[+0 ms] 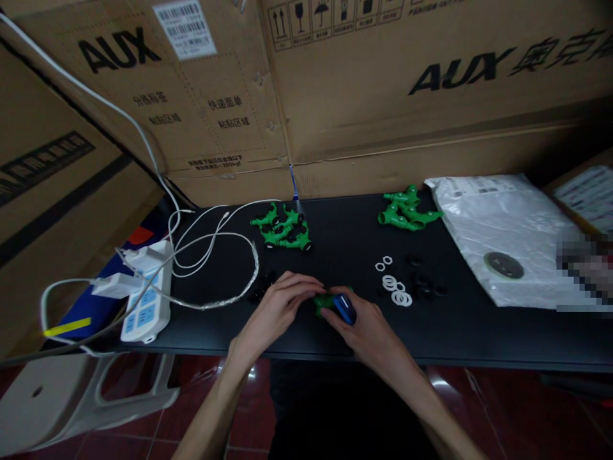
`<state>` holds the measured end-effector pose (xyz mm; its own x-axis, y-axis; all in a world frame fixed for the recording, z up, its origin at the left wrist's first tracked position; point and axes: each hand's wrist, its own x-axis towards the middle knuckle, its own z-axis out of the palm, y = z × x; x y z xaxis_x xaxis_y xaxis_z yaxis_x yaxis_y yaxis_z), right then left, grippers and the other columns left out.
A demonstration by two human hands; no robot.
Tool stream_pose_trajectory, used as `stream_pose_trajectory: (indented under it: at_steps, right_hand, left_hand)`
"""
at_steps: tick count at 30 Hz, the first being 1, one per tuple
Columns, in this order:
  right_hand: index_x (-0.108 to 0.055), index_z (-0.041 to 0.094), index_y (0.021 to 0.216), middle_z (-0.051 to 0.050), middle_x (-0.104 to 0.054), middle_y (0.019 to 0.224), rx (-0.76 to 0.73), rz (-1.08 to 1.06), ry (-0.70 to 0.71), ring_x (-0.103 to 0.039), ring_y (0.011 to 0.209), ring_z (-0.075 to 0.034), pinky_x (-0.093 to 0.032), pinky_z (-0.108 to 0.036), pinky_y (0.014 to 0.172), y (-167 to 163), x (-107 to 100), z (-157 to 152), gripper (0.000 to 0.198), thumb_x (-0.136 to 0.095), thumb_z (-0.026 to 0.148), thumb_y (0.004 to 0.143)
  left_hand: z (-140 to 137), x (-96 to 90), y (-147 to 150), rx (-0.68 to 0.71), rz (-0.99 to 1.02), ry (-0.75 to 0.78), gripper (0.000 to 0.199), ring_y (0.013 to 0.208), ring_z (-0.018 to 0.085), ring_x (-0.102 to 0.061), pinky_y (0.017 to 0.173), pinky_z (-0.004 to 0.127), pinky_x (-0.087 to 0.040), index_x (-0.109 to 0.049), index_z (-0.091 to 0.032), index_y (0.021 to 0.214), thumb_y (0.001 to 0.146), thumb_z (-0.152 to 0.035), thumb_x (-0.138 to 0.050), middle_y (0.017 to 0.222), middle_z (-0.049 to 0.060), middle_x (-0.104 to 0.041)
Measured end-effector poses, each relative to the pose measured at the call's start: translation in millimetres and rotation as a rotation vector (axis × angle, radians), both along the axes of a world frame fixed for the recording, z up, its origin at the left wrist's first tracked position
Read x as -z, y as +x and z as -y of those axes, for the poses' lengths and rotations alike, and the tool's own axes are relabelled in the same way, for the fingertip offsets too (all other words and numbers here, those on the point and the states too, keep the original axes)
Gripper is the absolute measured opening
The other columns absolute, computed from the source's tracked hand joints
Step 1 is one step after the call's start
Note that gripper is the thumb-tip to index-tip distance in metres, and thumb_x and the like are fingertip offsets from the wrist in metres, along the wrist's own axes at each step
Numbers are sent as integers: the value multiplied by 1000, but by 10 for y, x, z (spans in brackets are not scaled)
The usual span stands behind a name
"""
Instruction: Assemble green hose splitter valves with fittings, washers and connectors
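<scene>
Near the table's front edge, my left hand (287, 300) has its fingers closed at the left end of a green plastic pipe fitting (325, 301). My right hand (366, 326) grips the fitting's other side. A blue object (345, 309) with a dark face shows in that same hand; its kind cannot be made out. Small black parts (261, 287) lie left of my left hand. To the right are white rings (401, 298) and black rings (424, 286). Green fittings with black ends (282, 227) stand behind, and more green fittings (407, 211) lie at the back right.
A white power strip (148, 300) with plugs and white cables (211, 236) occupies the left. At the right lies a white plastic mailer (507, 236) bearing a round grey disc (504, 265). Large cardboard boxes (335, 121) wall the back. A stool (52, 390) stands lower left.
</scene>
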<state>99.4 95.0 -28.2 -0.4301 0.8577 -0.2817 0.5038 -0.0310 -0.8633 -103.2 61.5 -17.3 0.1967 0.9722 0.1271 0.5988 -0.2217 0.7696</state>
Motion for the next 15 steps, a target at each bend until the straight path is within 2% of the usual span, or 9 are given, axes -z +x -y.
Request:
stream_pose_trajectory:
  at_steps: [6, 12, 15]
  right_hand:
    - [-67, 18, 123, -9, -74, 96, -11, -31, 22, -69, 84, -22, -53, -36, 85, -1, 15, 10, 43, -61, 42, 88]
    - [-68, 18, 122, -6, -72, 85, 8, -51, 12, -69, 75, -21, -55, -33, 72, -14, 20, 22, 42, -59, 43, 89]
    - [-68, 17, 121, -6, -72, 88, 7, -72, 12, -69, 78, -21, -55, -32, 75, -17, 33, 7, 42, -61, 41, 87]
  left_hand:
    - [-93, -65, -54, 116, -31, 14, 25, 115, 19, -64, 103, 38, -50, -71, -23, 116, 105, -17, -49, 120, 5, -73]
    - [-112, -87, -96, 169, -109, 22, 26, 115, 17, -63, 102, 34, -51, -69, -23, 119, 103, -12, -52, 122, 2, -72]
    - [-115, -111, -87, 193, -142, 36, 29, 115, 16, -62, 101, 32, -51, -69, -23, 122, 102, -9, -53, 124, 2, -72]
